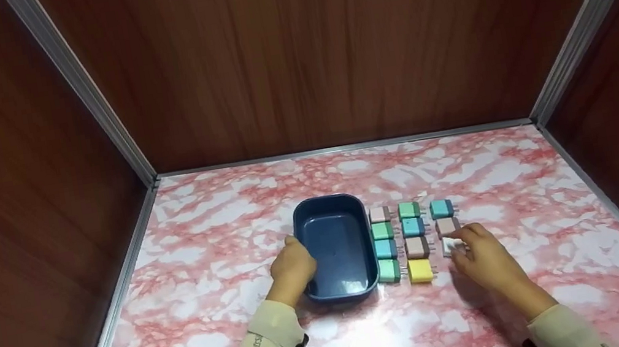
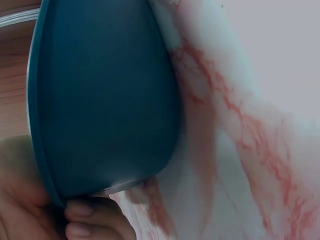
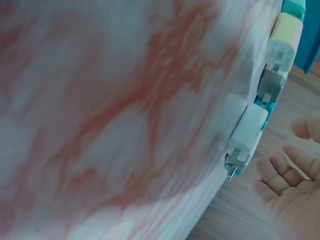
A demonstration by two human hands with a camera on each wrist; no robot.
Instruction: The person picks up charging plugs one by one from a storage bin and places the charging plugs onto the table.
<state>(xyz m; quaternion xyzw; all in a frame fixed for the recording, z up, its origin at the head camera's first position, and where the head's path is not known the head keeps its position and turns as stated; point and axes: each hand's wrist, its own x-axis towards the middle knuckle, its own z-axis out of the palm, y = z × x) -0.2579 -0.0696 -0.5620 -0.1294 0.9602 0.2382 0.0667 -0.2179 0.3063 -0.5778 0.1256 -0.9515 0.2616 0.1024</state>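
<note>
At the left side of a dark blue plastic tub, my left hand grips the rim. Up close in the left wrist view, fingers curl beneath the tub's edge. My right hand hovers over a white plug charger, the nearest one in the right column. Seen from the right wrist, the right hand's fingers are loosely bent and spread, with a gap between them and the white charger. Directly beyond it lies a pink charger, and farther back a blue charger.
Right of the tub, several more two-pin chargers lie in columns, including a yellow charger, a mint charger and a green charger. Wood-look panels enclose the red-and-white marbled table at the back and both sides.
</note>
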